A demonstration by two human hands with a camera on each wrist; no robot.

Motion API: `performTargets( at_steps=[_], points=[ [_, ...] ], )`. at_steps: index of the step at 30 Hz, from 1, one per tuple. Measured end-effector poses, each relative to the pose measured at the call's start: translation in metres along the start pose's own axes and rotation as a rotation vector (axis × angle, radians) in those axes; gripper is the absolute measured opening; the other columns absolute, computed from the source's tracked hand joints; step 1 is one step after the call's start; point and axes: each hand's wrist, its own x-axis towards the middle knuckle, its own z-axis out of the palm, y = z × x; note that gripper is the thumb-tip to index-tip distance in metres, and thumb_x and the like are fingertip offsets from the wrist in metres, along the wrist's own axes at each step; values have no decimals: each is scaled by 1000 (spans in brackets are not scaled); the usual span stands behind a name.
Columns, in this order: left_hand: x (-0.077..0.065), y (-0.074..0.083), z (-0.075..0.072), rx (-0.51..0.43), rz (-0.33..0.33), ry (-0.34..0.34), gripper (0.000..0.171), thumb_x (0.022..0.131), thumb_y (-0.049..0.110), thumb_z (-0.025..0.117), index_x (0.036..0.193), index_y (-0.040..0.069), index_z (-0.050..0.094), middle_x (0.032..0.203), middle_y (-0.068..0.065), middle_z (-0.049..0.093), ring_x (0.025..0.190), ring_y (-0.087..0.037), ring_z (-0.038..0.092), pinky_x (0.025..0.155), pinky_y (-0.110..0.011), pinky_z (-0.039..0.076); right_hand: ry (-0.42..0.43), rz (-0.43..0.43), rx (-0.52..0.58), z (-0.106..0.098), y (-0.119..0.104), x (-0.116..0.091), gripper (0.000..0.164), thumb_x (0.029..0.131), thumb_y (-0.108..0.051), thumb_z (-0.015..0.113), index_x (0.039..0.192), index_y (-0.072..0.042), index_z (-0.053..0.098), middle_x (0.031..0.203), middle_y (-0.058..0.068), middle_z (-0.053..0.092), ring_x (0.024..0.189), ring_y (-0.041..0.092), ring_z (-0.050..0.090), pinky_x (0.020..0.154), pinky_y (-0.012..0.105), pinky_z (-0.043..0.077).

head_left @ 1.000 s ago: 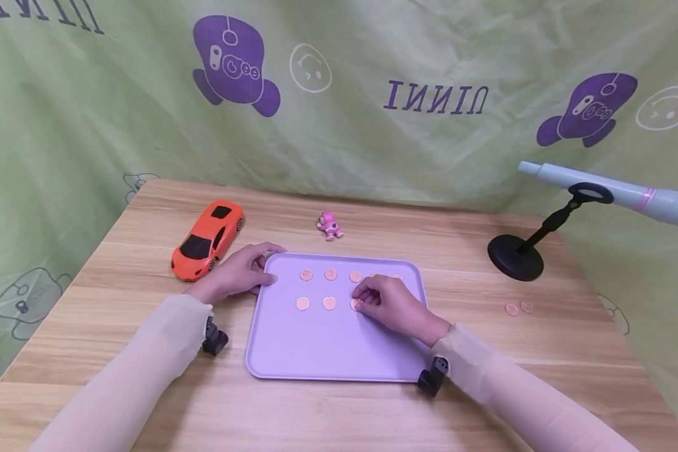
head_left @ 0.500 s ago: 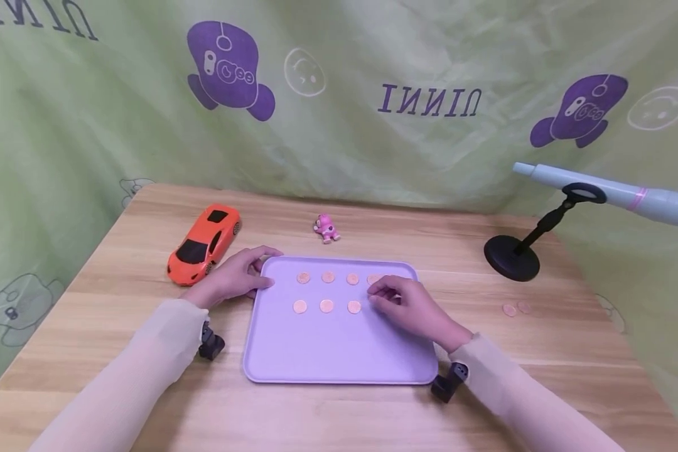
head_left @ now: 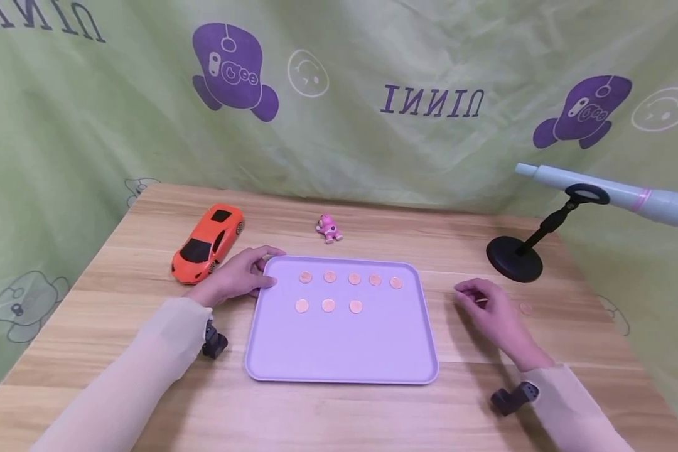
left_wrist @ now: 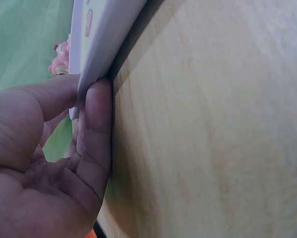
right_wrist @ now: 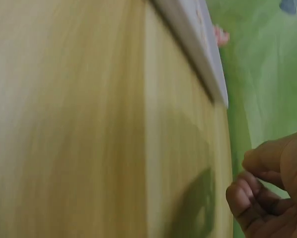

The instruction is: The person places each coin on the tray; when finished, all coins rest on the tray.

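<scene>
A purple tray [head_left: 339, 358] lies on the wooden table, carrying two rows of small copper-coloured coins: several in the back row [head_left: 354, 279] and three in the front row [head_left: 328, 306]. My left hand [head_left: 242, 273] holds the tray's left edge near the far corner. In the left wrist view the thumb [left_wrist: 54, 96] is on the rim and a finger [left_wrist: 98, 111] is against its underside. To the right of the tray, my right hand [head_left: 494, 317] hovers over the table, fingers loosely bent, holding nothing visible. Just beyond it a coin [head_left: 525, 308] lies on the wood.
An orange toy car [head_left: 208, 243] stands left of the tray, beside my left forearm. Behind the tray sits a small pink figurine [head_left: 329, 229]. At the back right, a black stand [head_left: 515, 258] supports a light blue tube-like object [head_left: 616, 193]. A green curtain [head_left: 339, 144] hangs behind the table.
My right hand has left the front-row coin and moved right, off the tray, toward the loose coins, hiding one of them. My left hand has stayed on the tray edge.
</scene>
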Motion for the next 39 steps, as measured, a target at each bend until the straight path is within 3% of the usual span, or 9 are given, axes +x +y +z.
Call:
performTargets(
  at_steps=[4, 7, 11, 14, 19, 25, 32, 39],
  points=[
    [2, -1, 1, 3, -17, 4, 59, 97, -3, 68, 152, 8, 50, 102, -13, 46, 79, -19, 59, 64, -26, 59, 85, -36, -57, -15, 27, -9, 16, 93, 0, 74, 108, 6, 72, 95, 18, 73, 81, -8, 53, 71, 10, 50],
    [2, -1, 1, 1, -21, 3, 59, 97, -3, 68, 152, 9, 50, 102, -12, 46, 82, -20, 58, 65, -26, 59, 112, -31, -109, -25, 43, -15, 17, 91, 2, 75, 106, 8, 71, 94, 21, 71, 80, -6, 52, 68, 13, 49],
    [-1, 2, 1, -5, -12, -3, 60, 97, -3, 68, 153, 7, 49, 101, -12, 47, 85, -21, 58, 65, -27, 59, 76, 3, -168, -35, 57, -23, 16, 91, 0, 75, 104, 9, 71, 95, 23, 71, 80, 3, 56, 67, 16, 49],
    [-2, 5, 1, -5, -4, -6, 61, 97, -2, 69, 153, 6, 48, 102, -12, 46, 84, -20, 58, 64, -27, 59, 46, 16, -181, -40, 63, -26, 15, 92, 0, 74, 105, 8, 72, 95, 21, 71, 81, -3, 55, 67, 15, 50],
    [-3, 6, 0, -1, -3, -3, 61, 97, -1, 69, 154, 7, 48, 103, -12, 46, 78, -18, 58, 62, -27, 58, 37, 20, -171, -42, 67, -27, 15, 92, 1, 74, 105, 7, 72, 97, 22, 72, 81, -17, 47, 67, 13, 50],
    [-2, 5, 1, -5, -9, -8, 61, 97, -1, 69, 154, 7, 48, 102, -11, 45, 77, -17, 58, 62, -26, 58, 13, 25, -186, -44, 67, -25, 16, 91, 2, 75, 106, 8, 72, 95, 21, 73, 80, -6, 55, 66, 14, 51],
    [0, 5, 0, -4, -14, -6, 61, 97, -2, 69, 153, 6, 48, 102, -13, 46, 77, -17, 60, 62, -26, 59, -40, 25, -194, -47, 65, -20, 14, 93, -1, 74, 104, 8, 72, 88, 14, 72, 74, -10, 49, 64, 18, 50],
    [0, 4, 1, -16, -11, -12, 60, 97, -3, 68, 153, 5, 48, 101, -13, 47, 76, -17, 61, 63, -27, 60, 15, -39, -210, -45, 62, -20, 9, 87, 4, 78, 95, 0, 75, 83, 8, 73, 72, -12, 48, 63, 17, 48]
  ],
)
